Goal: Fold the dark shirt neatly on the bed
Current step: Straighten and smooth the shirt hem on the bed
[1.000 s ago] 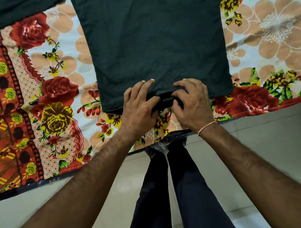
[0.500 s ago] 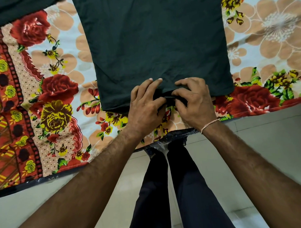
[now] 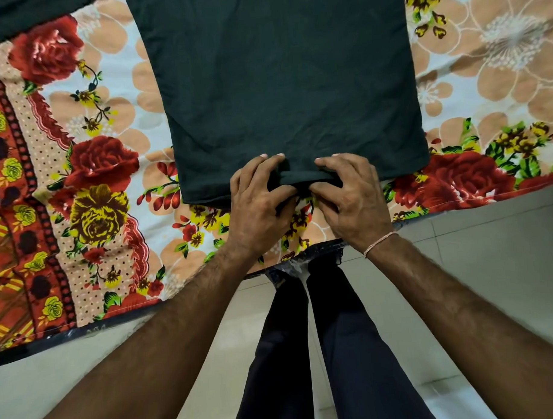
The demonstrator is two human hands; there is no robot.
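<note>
Dark shirt (image 3: 283,83) lies flat on the floral bed (image 3: 89,172); at its near hem the left hand (image 3: 258,207) and right hand (image 3: 351,200) pinch bunched cloth (hem now lifted higher than earlier), fingers curled.

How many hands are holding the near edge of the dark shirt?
2. The left hand and the right hand both pinch the middle of the shirt's near edge, side by side. No other hand shows in this view.
</note>
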